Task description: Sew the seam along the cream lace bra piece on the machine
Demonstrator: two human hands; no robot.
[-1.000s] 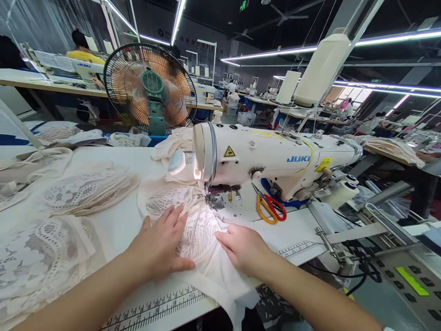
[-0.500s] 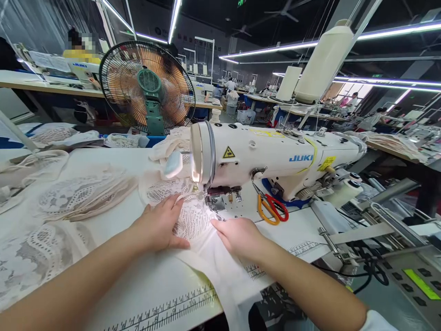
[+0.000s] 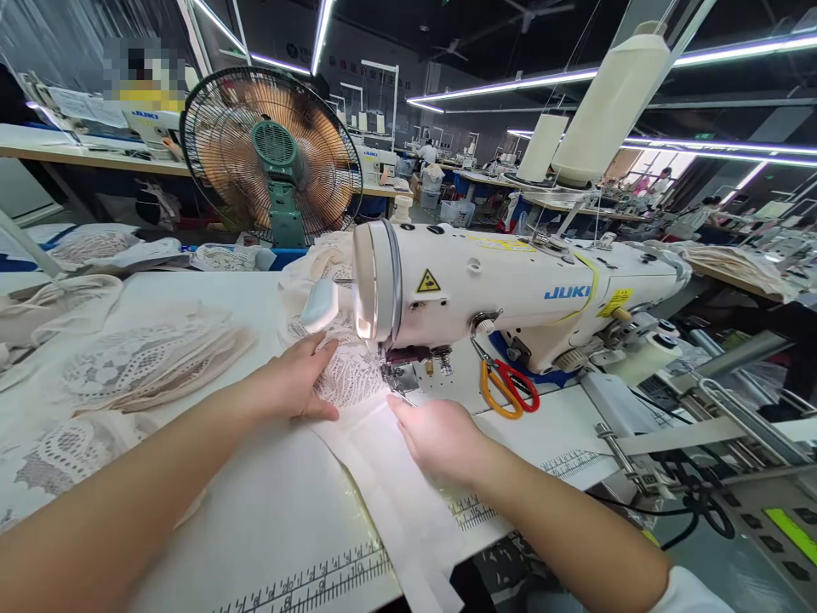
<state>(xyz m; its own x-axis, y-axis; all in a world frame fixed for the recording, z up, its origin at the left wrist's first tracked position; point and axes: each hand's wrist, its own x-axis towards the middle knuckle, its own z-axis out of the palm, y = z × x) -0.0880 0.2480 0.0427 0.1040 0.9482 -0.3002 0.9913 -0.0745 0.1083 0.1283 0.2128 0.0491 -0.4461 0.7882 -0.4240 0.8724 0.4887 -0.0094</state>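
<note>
Lace pieces (image 3: 137,362) in pale cream are stacked at the left of the white worktop (image 3: 255,511), with a fan (image 3: 271,153) standing behind them. Since the earlier pictures, the lace panel (image 3: 348,379) has been fed further under the needle, and both hands have been carried forward with it; by this it is judged that a seam is being run and is well under way. The left hand (image 3: 290,383) is laid flat on the lace, palm down, fingers stretched toward the machine's lamp, nothing clasped in its grip. The plain cream strip (image 3: 389,477) is trailed from the presser foot (image 3: 399,375) back over the worktop's front edge. The right hand (image 3: 440,434) is pressed on that strip just before the foot, fingers together and pointed at the needle, its grip likewise unclenched. Further right, the sewing machine (image 3: 511,289) is seen, with orange and red scissors (image 3: 507,387) lying on its bed.
</note>
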